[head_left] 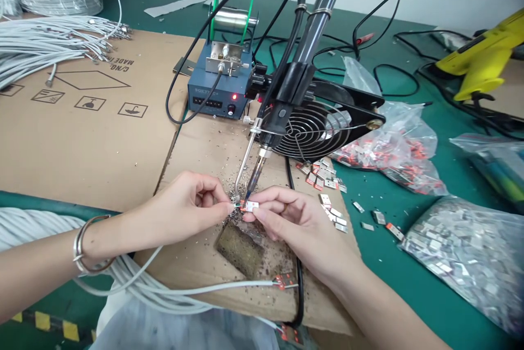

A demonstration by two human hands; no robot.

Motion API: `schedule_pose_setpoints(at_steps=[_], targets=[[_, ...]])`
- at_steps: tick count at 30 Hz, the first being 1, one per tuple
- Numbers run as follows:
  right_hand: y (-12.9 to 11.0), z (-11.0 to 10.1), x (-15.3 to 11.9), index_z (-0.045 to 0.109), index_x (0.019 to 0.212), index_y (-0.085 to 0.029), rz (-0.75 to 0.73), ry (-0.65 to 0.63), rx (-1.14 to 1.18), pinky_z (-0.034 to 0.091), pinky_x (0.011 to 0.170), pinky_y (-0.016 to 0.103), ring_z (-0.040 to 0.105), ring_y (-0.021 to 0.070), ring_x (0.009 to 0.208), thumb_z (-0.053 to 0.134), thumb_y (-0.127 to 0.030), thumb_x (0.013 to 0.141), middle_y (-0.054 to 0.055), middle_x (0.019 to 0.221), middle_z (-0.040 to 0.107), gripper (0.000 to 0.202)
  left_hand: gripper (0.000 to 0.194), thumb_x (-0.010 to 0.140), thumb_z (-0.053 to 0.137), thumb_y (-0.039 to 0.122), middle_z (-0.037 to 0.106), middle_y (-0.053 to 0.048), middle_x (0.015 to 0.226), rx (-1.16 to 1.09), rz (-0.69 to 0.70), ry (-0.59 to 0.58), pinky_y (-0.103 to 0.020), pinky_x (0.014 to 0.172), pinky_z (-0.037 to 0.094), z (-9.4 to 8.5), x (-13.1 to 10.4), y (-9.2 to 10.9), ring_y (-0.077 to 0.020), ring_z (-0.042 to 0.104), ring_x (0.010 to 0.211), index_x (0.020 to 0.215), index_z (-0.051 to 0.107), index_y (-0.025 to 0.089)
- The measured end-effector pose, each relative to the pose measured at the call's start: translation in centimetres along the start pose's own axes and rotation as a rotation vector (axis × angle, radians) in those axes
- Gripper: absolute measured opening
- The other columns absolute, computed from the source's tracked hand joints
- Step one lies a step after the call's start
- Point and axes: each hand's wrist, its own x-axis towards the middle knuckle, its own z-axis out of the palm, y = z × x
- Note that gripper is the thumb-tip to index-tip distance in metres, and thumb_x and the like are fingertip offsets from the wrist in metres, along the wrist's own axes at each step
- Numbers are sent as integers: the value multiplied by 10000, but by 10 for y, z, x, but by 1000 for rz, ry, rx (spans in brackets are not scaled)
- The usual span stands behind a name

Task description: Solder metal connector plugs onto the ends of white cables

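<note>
Between the thumb and fingers of my right hand is a small USB connector with a metal shell and an orange end. My left hand, with a metal bracelet on the wrist, pinches the end of a cable whose thin coloured wires meet the connector's orange end. The tip of a mounted soldering iron is right above that joint, beside a thin bent solder guide tube. Both hands are closed. Below them, a brown sponge lies on the cardboard.
Behind stand a blue solder feeder and a black fan. Loose connectors and bags of connectors lie at the right. White cables are at the left; more cables run across the front. A yellow tool is at the far right.
</note>
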Motion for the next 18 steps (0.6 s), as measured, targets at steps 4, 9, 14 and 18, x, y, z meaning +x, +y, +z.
schedule_pose_setpoints(at_steps=[4, 9, 14, 18], targets=[[0, 0, 0, 646, 810, -167, 13, 6, 8, 351, 392, 199, 545, 105, 485, 737, -362, 685, 61, 680, 691, 249, 161, 738, 554, 271, 463, 37, 531, -17, 4, -4, -191, 452, 289, 0, -1, 1, -73, 385, 491, 671, 576, 126], [-1, 0, 0, 655, 807, -174, 8, 3, 14, 363, 407, 191, 542, 97, 485, 736, -340, 694, 51, 677, 690, 217, 156, 733, 557, 261, 445, 45, 510, -10, 9, 4, -184, 438, 278, 0, -2, 1, -67, 371, 478, 653, 577, 128], [0, 0, 0, 649, 821, -170, -12, -9, 28, 401, 437, 185, 587, 103, 533, 724, -307, 715, 51, 699, 701, 188, 145, 735, 558, 251, 451, 44, 506, -8, 15, 9, -182, 436, 280, 0, -2, 1, -67, 373, 477, 655, 583, 132], [0, 0, -1, 644, 820, -166, -11, -15, 36, 429, 463, 186, 610, 110, 569, 718, -294, 720, 47, 692, 700, 179, 149, 739, 557, 257, 456, 41, 511, 3, 10, 5, -180, 432, 278, -1, 0, 2, -67, 370, 478, 665, 585, 130]])
